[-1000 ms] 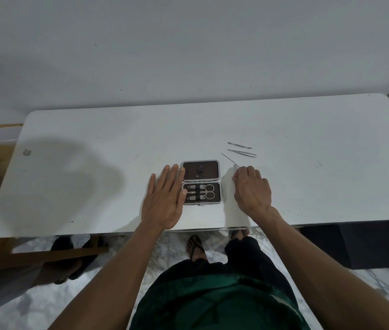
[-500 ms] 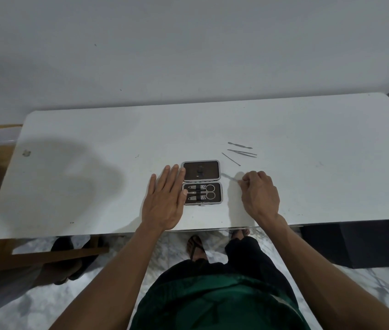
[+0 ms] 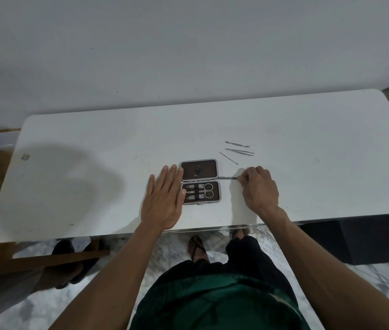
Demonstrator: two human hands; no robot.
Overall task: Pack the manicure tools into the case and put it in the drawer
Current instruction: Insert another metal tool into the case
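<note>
Your left hand [image 3: 163, 198] lay flat and spread on the white surface [image 3: 307, 186], its fingertips touching the left edge of the open case [image 3: 200, 181]; that grip held nothing. The case sat near the front edge of the surface, lid half away from you and tray half toward you. In the tray half, small scissors [image 3: 207, 190] and what looked like two or three clippers [image 3: 194, 192] were already strapped under a dark band, lying side by side.

Your right hand [image 3: 259, 188] was curled, its grip pinched on the end of a thin metal tool [image 3: 229, 178]. The tool pointed left toward the case, roughly level, with its free tip just beside the right side of the case where the two halves meet. You could not tell from this view whether it was lifted off the surface or resting on it.

Three more slim tools lay loose on the surface beyond your right hand, apart from the case: a thin probe [image 3: 228, 158] nearest, angled; tweezers [image 3: 240, 151] behind it; and a double-ended pusher [image 3: 237, 144] farthest back.
</note>
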